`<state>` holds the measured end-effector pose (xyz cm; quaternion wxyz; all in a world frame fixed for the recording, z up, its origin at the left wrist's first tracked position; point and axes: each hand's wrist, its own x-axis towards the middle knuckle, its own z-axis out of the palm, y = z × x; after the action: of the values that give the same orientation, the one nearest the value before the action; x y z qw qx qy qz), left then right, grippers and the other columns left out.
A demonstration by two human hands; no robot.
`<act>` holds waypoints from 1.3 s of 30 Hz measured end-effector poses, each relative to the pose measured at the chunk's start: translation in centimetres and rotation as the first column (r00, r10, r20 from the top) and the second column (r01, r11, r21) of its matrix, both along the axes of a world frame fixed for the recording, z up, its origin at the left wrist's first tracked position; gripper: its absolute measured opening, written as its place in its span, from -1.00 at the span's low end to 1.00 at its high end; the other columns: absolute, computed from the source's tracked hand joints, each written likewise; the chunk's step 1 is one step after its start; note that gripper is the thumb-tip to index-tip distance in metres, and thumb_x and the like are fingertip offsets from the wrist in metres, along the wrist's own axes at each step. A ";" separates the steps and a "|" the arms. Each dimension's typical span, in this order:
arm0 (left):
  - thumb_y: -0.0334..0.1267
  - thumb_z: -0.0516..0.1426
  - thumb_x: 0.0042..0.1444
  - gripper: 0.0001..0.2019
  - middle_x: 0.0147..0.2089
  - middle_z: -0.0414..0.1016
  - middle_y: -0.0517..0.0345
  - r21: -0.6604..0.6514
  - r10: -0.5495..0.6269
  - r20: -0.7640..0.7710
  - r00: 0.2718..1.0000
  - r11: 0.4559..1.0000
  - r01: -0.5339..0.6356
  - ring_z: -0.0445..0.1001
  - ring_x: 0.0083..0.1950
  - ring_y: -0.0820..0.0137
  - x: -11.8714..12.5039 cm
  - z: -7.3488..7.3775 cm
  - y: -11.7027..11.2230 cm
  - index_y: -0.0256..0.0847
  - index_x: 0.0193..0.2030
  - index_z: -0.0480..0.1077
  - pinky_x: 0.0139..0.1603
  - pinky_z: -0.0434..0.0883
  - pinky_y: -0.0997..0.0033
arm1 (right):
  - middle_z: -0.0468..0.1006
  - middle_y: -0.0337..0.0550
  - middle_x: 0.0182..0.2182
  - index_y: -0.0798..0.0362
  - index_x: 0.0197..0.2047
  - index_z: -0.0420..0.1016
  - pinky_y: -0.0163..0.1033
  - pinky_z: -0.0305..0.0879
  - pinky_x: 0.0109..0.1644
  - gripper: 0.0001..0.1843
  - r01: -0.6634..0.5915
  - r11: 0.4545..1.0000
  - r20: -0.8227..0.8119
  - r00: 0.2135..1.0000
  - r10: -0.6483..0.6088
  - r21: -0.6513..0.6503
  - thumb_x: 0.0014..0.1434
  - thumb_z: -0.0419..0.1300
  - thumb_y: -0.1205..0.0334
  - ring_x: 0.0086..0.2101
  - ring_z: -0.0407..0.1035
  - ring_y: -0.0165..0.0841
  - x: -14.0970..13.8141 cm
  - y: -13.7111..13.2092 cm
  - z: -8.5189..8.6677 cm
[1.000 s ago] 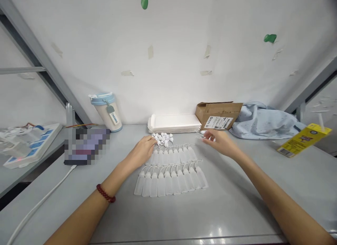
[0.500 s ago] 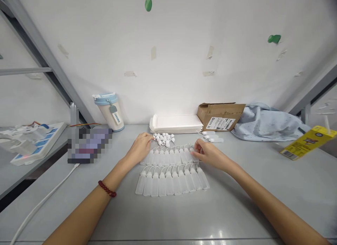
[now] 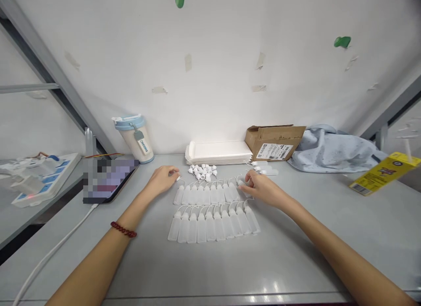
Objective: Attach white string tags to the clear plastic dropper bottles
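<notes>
Two rows of small translucent squeeze bottles lie side by side on the grey table. A heap of small white caps sits just behind them. My left hand hovers left of the back row, fingers pinched on a small white piece, probably a cap. My right hand rests at the right end of the back row, fingers curled on a small bottle there.
A stack of white trays, a cardboard box and a blue cloth line the wall. A blue-lidded tumbler and a tablet stand left, with a power strip. A yellow carton lies far right.
My left hand has drawn back to the left from the caps with a small white piece. My right hand came from the back right to the end of the back bottle row.
</notes>
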<state>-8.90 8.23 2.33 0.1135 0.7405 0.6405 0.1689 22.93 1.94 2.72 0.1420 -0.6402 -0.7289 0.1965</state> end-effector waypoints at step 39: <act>-0.23 0.15 0.12 -0.89 -0.23 0.42 0.11 -0.195 0.221 0.975 0.018 0.820 0.538 0.38 -0.13 0.39 9.2 2.4 -8.8 -0.22 -0.32 0.35 -0.11 0.29 0.40 | 0.44 -0.22 -0.36 -0.05 -0.15 0.10 -0.30 0.31 -0.40 -0.83 -0.245 0.917 -0.587 0.709 0.392 0.316 0.22 0.04 0.18 -0.39 0.38 -0.41 -5.5 -5.6 1.0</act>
<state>0.26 -0.56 4.71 0.7406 0.4169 0.3006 0.4328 17.39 -3.66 3.74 0.4133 -0.3792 -0.7531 0.3439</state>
